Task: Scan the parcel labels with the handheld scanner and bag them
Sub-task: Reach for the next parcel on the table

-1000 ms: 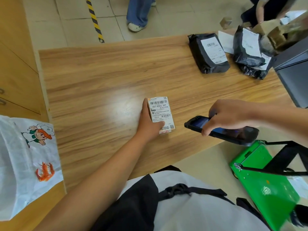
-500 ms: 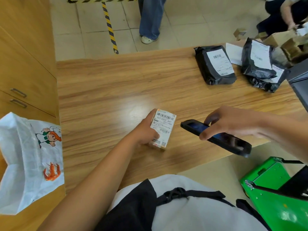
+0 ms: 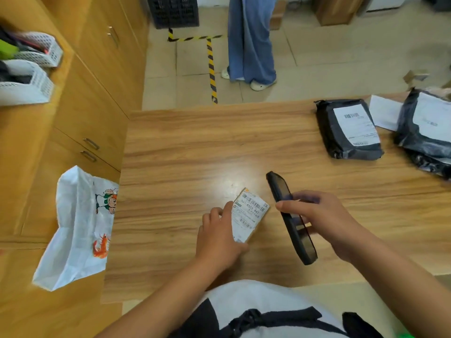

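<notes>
A small box parcel [image 3: 249, 214] with a white barcode label lies near the front of the wooden table [image 3: 185, 152]. My left hand [image 3: 218, 236] grips its left side and tilts it up. Just right of it, my right hand [image 3: 319, 220] holds the black handheld scanner [image 3: 290, 217], its front end pointing away from me. A white plastic bag [image 3: 75, 230] with a cartoon print sits open on the counter to the left. Two black poly parcels [image 3: 347, 129] [image 3: 425, 132] with white labels lie at the far right of the table.
Wooden cabinets [image 3: 97, 98] with drawers stand left of the table, with white baskets [image 3: 31, 67] on the counter. A person in blue trousers [image 3: 249, 40] stands on the tiled floor beyond the table. A loose white sheet [image 3: 385, 113] lies between the black parcels.
My view has swung left and up. My left hand has turned the small parcel clockwise and lifted its edge. The scanner has rotated from lying across to pointing away from me.
</notes>
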